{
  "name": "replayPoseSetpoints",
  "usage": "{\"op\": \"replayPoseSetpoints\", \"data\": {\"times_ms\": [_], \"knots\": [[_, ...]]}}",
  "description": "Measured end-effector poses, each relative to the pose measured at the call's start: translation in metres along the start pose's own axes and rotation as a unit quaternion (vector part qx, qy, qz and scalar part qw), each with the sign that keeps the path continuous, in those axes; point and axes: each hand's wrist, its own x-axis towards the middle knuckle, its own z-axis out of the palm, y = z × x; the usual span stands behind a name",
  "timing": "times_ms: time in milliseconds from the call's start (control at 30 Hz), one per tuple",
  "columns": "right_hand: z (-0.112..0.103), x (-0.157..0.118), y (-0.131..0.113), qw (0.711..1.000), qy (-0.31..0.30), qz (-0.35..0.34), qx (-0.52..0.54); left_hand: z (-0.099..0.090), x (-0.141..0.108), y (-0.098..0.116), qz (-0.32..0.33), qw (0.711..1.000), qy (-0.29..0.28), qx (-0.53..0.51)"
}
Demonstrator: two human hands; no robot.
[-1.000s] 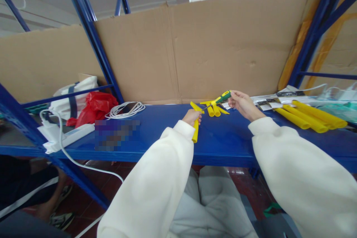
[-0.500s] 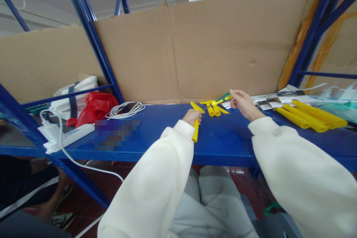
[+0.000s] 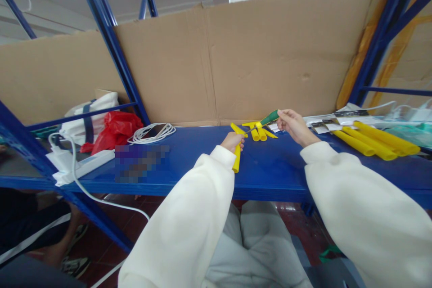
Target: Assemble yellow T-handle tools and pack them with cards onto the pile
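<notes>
My left hand (image 3: 232, 141) is closed around a yellow tube-like piece (image 3: 236, 161), whose upper end shows above the fingers. In my right hand (image 3: 290, 123), the fingertips pinch the handle end of a green and yellow screwdriver (image 3: 269, 118). Its thin shaft slants down to the left and reaches the yellow piece by my left fingers. Whether the tip sits in a screw is too small to tell. Just behind the shaft, several more yellow parts (image 3: 259, 133) lie on the blue shelf (image 3: 199, 162).
Several yellow tubes (image 3: 378, 141) lie at the right near packaging. On the left are a coiled white cable (image 3: 153, 133), a red plastic bag (image 3: 116, 130) and a white power strip (image 3: 89, 164). Cardboard (image 3: 270, 54) stands along the back, between blue posts. A person's leg (image 3: 37, 229) shows lower left.
The screwdriver handle has turned in my right fingertips: more green faces me now, where a yellow stripe showed before. My left hand and the yellow piece stay in place.
</notes>
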Motion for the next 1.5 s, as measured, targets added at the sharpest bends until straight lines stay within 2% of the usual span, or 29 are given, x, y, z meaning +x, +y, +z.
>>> {"op": "replayPoseSetpoints", "data": {"times_ms": [267,633,867,1200,1500], "knots": [[-0.0017,0.003,0.0042,1.0,0.016,0.001,-0.024,0.0003,0.0002,0.0,-0.004,1.0,0.004,-0.009],[-0.0006,0.0011,0.0013,0.999,-0.033,-0.013,0.007,-0.0004,-0.0003,0.0008,0.002,1.0,0.0,0.008],[-0.0014,0.0019,0.0026,1.0,0.015,-0.006,0.007,0.0005,-0.0013,0.0012,0.0,1.0,0.002,0.003],[-0.0037,0.0047,0.0069,0.999,0.021,-0.006,-0.023,-0.0002,0.0017,-0.0004,0.009,1.0,-0.005,0.0],[-0.0047,0.0038,0.0049,1.0,-0.028,-0.002,0.011,-0.0003,0.0033,-0.0013,0.007,1.0,0.004,0.001]]}}
